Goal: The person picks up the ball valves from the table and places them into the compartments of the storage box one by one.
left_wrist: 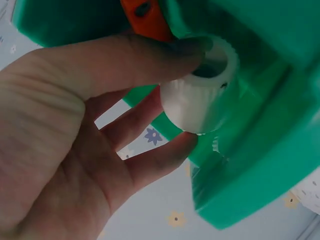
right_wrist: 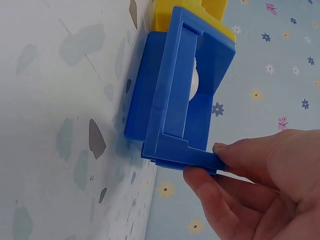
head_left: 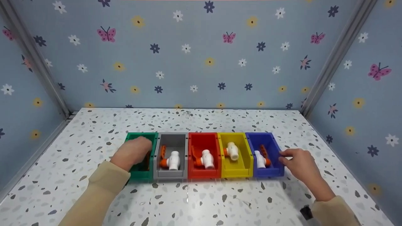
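My left hand (head_left: 133, 152) reaches into the green bin (head_left: 142, 175) at the left end of the row. In the left wrist view its thumb and fingers pinch the white body of a ball valve (left_wrist: 197, 102), whose orange handle (left_wrist: 147, 17) shows beside the thumb. From the head camera the hand hides most of that valve. At the opposite end my right hand (head_left: 300, 163) pinches the side wall of the blue bin (head_left: 269, 172) between thumb and fingers. Inside the blue bin lies another white valve (head_left: 260, 159) with an orange handle.
Between these two stand a grey bin (head_left: 171, 174), a red bin (head_left: 204, 174) and a yellow bin (head_left: 237, 173), joined side by side, each with one white-and-orange valve. They sit on a speckled white table (head_left: 201, 122), with patterned walls behind and at both sides. A small black object (head_left: 306, 212) lies by the right sleeve.
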The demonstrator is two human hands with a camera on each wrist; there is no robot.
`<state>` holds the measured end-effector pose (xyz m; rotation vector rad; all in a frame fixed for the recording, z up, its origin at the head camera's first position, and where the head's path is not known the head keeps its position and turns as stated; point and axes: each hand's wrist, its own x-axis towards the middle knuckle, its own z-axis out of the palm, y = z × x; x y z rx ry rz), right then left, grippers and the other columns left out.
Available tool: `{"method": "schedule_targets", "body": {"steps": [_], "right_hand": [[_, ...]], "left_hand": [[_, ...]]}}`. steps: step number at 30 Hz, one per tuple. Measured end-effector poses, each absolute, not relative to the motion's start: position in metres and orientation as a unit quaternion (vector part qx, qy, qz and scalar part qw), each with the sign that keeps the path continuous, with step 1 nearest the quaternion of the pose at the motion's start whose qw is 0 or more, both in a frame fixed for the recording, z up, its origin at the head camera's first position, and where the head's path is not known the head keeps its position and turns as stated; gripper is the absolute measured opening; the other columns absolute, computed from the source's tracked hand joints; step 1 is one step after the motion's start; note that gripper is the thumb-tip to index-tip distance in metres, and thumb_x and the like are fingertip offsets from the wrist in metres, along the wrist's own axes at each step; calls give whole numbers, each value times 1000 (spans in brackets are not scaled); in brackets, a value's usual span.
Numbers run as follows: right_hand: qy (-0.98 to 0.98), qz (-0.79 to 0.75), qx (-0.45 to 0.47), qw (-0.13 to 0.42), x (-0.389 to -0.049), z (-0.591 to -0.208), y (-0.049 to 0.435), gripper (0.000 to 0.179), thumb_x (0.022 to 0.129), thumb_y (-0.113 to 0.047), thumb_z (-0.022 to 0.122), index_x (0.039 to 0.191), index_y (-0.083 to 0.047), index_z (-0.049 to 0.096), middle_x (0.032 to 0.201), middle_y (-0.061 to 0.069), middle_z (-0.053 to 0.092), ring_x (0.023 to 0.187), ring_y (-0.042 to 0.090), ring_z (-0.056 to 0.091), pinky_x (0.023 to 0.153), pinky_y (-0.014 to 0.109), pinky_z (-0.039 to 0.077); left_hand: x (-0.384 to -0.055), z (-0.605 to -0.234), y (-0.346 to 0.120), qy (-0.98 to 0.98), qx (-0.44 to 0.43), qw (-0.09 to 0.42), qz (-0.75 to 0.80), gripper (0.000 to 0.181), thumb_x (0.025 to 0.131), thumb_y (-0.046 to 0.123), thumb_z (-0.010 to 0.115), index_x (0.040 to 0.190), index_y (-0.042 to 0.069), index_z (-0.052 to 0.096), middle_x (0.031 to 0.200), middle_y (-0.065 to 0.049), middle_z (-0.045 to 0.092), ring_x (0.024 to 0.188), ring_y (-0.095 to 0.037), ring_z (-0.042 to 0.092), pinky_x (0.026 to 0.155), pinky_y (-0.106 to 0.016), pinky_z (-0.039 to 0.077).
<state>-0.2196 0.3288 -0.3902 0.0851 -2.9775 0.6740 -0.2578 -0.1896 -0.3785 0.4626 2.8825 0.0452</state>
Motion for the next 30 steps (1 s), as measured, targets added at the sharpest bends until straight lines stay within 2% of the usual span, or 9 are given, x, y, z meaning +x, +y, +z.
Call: {"method": "schedule_targets", "body": {"steps": [6, 12, 14, 17, 23, 30], "right_hand": [[-975, 215, 29, 52, -219, -392, 327, 27, 93, -11, 70, 117, 2, 72, 112, 20, 71, 94, 34, 69, 75, 47, 57], [-974, 222, 25, 37, -220, -392, 327, 28, 94, -12, 70, 117, 2, 72, 112, 20, 71, 93, 32, 69, 77, 48, 57], [-974, 224, 24, 35, -220, -392, 327, 28, 93, -12, 70, 117, 3, 72, 112, 20, 71, 93, 32, 69, 77, 48, 57], [-973, 226, 23, 34, -220, -391, 328, 28, 93, -11, 69, 117, 4, 71, 111, 20, 71, 93, 32, 69, 77, 48, 57], [-975, 219, 29, 38, -218, -392, 329, 28, 94, -13, 69, 117, 3, 71, 112, 19, 70, 94, 33, 68, 77, 48, 56], [-978, 197, 37, 51, -217, -391, 330, 24, 93, -15, 69, 112, 0, 74, 105, 16, 73, 89, 31, 68, 73, 48, 56]], "left_hand": [[-253, -383, -193, 981, 148, 121, 36, 15, 93, -6, 61, 87, 8, 65, 79, -5, 56, 72, -22, 52, 73, -41, 52], [-251, -380, -197, 979, 154, 120, 50, 16, 91, -7, 61, 89, 7, 68, 81, -5, 56, 76, -23, 51, 75, -41, 49], [-251, -378, -198, 978, 169, 116, 48, 17, 89, -9, 62, 92, 6, 70, 85, -6, 58, 78, -24, 51, 75, -41, 49], [-251, -377, -200, 976, 176, 117, 57, 24, 87, -9, 64, 105, 5, 72, 98, -8, 63, 83, -25, 52, 81, -44, 51], [-245, -369, -202, 973, 161, 136, 91, 35, 92, 0, 64, 127, 3, 67, 123, -14, 63, 97, -27, 54, 94, -55, 48], [-233, -358, -202, 973, 161, 129, 102, 36, 96, 11, 64, 131, 4, 64, 131, -16, 60, 109, -30, 54, 98, -59, 45]]}}
